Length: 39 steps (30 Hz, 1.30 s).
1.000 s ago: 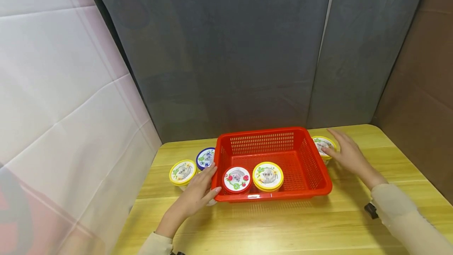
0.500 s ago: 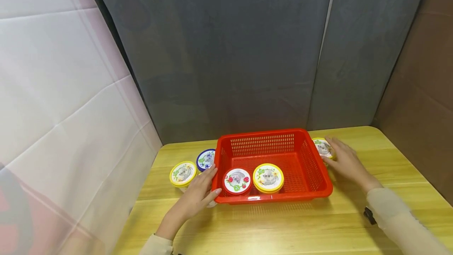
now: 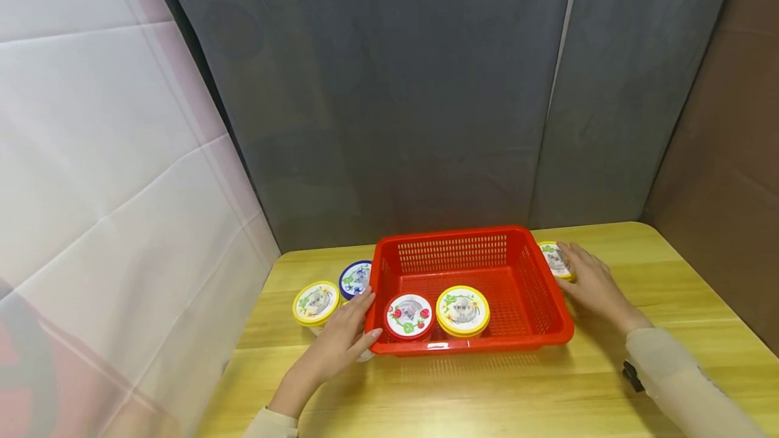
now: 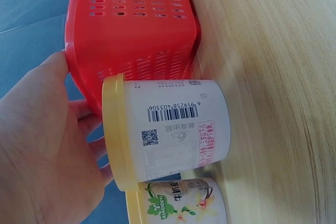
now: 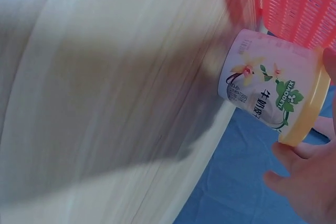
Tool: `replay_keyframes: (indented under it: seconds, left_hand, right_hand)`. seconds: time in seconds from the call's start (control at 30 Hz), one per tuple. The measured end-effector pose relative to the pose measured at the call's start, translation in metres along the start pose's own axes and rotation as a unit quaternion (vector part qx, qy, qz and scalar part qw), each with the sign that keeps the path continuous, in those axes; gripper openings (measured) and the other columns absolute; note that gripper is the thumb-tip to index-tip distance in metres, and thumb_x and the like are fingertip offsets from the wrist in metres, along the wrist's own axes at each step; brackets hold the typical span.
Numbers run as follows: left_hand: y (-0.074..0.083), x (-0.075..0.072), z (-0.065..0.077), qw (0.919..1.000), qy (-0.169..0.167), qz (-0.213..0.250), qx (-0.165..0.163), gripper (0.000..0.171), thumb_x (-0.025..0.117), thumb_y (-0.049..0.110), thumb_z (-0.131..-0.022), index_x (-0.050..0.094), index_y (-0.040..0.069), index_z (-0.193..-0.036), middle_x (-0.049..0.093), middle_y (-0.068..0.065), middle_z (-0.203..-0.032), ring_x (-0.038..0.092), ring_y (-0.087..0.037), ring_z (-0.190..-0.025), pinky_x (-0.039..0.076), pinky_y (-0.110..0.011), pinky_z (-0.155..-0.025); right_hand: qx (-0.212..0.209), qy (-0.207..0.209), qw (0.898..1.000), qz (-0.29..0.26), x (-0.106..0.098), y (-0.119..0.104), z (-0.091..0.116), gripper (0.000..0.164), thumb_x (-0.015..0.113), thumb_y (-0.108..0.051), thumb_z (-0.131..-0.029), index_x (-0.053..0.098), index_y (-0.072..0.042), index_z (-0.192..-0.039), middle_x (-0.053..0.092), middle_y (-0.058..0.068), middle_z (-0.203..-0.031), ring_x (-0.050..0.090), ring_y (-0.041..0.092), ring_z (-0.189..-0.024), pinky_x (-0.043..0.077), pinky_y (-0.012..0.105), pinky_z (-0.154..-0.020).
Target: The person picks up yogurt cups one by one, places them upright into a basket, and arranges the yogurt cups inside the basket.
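Observation:
A red plastic basket [image 3: 475, 345] stands on the table; inside, along its front, sit a red-lidded tub [image 3: 409, 316] and a yellow-lidded tub [image 3: 462, 311]. My left hand [image 3: 341, 336] touches the basket's left rim with thumb and fairly straight fingers. Below that hand, a white tub with a yellow lid [image 4: 168, 129] stands upright beside the basket, mostly hidden in the head view. On the other side, my right hand [image 3: 596, 286] grips the lid of another yellow-lidded tub [image 5: 262, 87], thumb and fingers on opposite sides. This tub is close to the basket's right wall.
Left of the basket are one more yellow-lidded tub [image 3: 316, 303] and a blue-lidded tub [image 3: 355, 279]. A dark grey curtain [image 3: 395, 100] hangs behind the wooden table [image 3: 462, 401]. White panels [image 3: 109, 154] rise at left, a brown one [image 3: 724, 154] at right.
The right hand has moved slightly left and down, closing its fingers around the right tub's lid. The left hand stays at the basket's rim.

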State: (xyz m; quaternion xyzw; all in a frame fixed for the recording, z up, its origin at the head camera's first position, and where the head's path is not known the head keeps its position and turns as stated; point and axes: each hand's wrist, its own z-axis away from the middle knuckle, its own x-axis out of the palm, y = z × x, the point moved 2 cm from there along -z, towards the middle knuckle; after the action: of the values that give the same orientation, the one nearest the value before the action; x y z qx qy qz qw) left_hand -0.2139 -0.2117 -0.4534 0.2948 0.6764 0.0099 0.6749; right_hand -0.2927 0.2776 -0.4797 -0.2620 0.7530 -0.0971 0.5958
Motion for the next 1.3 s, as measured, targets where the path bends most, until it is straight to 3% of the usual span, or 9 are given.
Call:
replay_keyframes:
  seconds: [0.33, 0.53, 0.8, 1.13, 1.3]
  left_hand:
    - [-0.002, 0.002, 0.0, 1.0, -0.002, -0.003, 0.002, 0.073, 0.049, 0.056, -0.098, 0.028, 0.02, -0.157, 0.02, 0.005, -0.167, 0.025, -0.024, -0.154, 0.027, -0.053, -0.123]
    - [-0.001, 0.001, 0.001, 1.0, 0.0, -0.003, 0.001, 0.072, 0.051, 0.053, -0.098, 0.029, 0.02, -0.157, 0.021, 0.005, -0.167, 0.025, -0.024, -0.154, 0.027, -0.053, -0.123]
    - [-0.001, 0.0, 0.0, 1.0, -0.006, -0.004, 0.002, 0.072, 0.05, 0.053, -0.099, 0.028, 0.019, -0.157, 0.02, 0.004, -0.167, 0.024, -0.024, -0.154, 0.026, -0.052, -0.124]
    - [-0.001, 0.0, 0.0, 1.0, -0.006, -0.002, 0.006, 0.073, 0.048, 0.056, -0.098, 0.028, 0.018, -0.157, 0.022, 0.003, -0.167, 0.024, -0.025, -0.154, 0.027, -0.053, -0.123]
    - [-0.002, 0.0, 0.0, 0.9999, -0.008, -0.004, 0.008, 0.074, 0.046, 0.059, -0.098, 0.027, 0.018, -0.158, 0.021, 0.003, -0.167, 0.023, -0.025, -0.154, 0.027, -0.053, -0.123]
  right_hand:
    - [-0.014, 0.033, 0.999, -0.016, 0.001, 0.001, 0.0, 0.072, 0.07, -0.019, -0.089, 0.037, 0.008, -0.146, 0.039, 0.039, -0.145, 0.036, 0.057, -0.132, 0.027, 0.072, -0.106]
    - [-0.003, 0.037, 0.999, -0.035, -0.002, 0.003, 0.001, 0.077, 0.073, -0.029, -0.089, 0.037, 0.008, -0.146, 0.038, 0.037, -0.146, 0.034, 0.056, -0.133, 0.026, 0.072, -0.107]
    - [0.012, 0.041, 0.998, -0.035, -0.018, 0.006, 0.001, 0.086, 0.075, -0.038, -0.087, 0.036, 0.008, -0.147, 0.037, 0.036, -0.148, 0.034, 0.055, -0.132, 0.028, 0.071, -0.106]
    - [0.008, 0.06, 0.998, -0.033, -0.033, 0.008, 0.003, 0.086, 0.075, -0.037, -0.087, 0.033, 0.009, -0.148, 0.037, 0.038, -0.147, 0.035, 0.058, -0.129, 0.029, 0.073, -0.103]
    - [0.002, 0.076, 0.997, -0.032, -0.046, -0.001, -0.001, 0.085, 0.075, -0.035, -0.087, 0.034, 0.008, -0.148, 0.041, 0.038, -0.144, 0.038, 0.057, -0.127, 0.031, 0.073, -0.101]
